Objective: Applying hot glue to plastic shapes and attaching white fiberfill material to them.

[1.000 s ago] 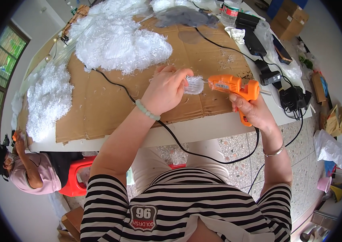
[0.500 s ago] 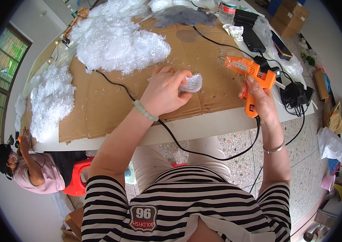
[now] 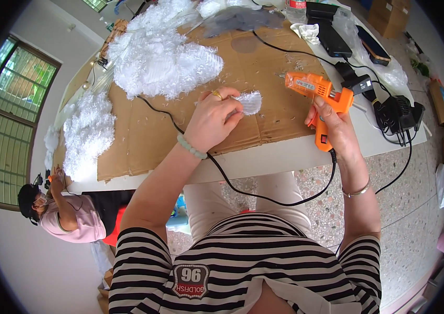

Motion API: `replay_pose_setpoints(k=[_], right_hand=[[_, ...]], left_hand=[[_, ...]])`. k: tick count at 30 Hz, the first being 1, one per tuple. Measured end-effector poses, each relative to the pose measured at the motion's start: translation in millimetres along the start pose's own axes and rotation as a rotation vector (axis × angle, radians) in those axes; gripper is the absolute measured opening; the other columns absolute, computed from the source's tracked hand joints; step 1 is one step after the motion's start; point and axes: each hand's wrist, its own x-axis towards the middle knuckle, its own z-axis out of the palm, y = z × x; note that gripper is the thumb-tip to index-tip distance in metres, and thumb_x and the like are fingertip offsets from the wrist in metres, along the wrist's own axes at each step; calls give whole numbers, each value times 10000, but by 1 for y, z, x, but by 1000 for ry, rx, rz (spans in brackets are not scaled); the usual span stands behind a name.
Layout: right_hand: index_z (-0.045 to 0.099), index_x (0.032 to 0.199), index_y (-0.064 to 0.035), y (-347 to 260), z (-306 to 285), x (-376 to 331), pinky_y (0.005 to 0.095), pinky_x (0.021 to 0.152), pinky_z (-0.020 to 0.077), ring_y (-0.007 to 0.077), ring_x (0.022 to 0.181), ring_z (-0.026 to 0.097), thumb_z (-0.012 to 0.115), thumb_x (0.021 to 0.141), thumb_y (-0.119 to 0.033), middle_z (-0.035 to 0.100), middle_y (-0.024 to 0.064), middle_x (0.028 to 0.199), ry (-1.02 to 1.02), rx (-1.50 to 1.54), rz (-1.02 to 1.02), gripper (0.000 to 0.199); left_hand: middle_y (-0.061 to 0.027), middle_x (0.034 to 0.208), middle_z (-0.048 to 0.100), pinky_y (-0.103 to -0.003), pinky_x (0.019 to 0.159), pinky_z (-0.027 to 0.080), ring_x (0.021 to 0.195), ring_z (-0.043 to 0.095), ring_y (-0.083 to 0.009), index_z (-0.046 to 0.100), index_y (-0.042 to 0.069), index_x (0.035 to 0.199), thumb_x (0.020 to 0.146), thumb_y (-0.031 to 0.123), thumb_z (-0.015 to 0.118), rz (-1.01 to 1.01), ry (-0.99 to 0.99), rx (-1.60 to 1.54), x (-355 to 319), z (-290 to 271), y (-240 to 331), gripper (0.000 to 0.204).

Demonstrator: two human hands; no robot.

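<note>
Left hand [image 3: 212, 121] pinches a small white feathery tuft [image 3: 249, 102], fluffy and rounded, pressed flat on the brown corrugated cardboard sheet [image 3: 148, 136] near the tabletop's front edge. Right hand [image 3: 337, 130] is wrapped around the grip of an orange plastic glue gun [image 3: 320, 97], nozzle pointing left toward the tuft but apart from it; its black cord [image 3: 264, 196] loops off the front edge. Big shaggy white feather pile [image 3: 167, 63] lies on the cardboard toward the far edge, another pile [image 3: 86, 133] at the left edge. Black chargers and plugs [image 3: 397, 112] are clustered at the right edge of the white tabletop [image 3: 284, 157].
</note>
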Motion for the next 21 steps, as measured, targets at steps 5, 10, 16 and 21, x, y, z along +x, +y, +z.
replay_pose_setpoints(k=[5,10,16,21], right_hand=[[566,928,-55,2,-4,0,251,640,429,112,683,550,529,916,-354,568,20,721,-20,-5,8,301],[566,935,-53,2,-6,-1,256,648,432,115,690,552,524,919,-352,571,20,727,-41,10,4,302],[555,946,-58,2,-6,0,250,640,429,110,694,551,519,920,-361,575,21,748,11,65,21,306],[550,947,-63,-2,-6,-3,250,624,432,110,695,554,517,920,-363,571,21,743,11,120,-9,303]], left_hand=[[-74,968,603,-350,814,420,813,592,-237,574,68,739,711,47,662,-102,6,-92,3,4,-3,95],[-61,898,607,-369,730,461,677,599,-207,524,76,939,683,5,640,-184,7,0,10,5,6,289],[-85,778,632,-331,569,483,644,628,-240,525,76,967,725,-17,577,-239,74,-129,16,2,-5,265],[-90,855,628,-362,589,466,678,617,-247,568,74,864,709,105,658,-209,-54,71,23,-1,9,182]])
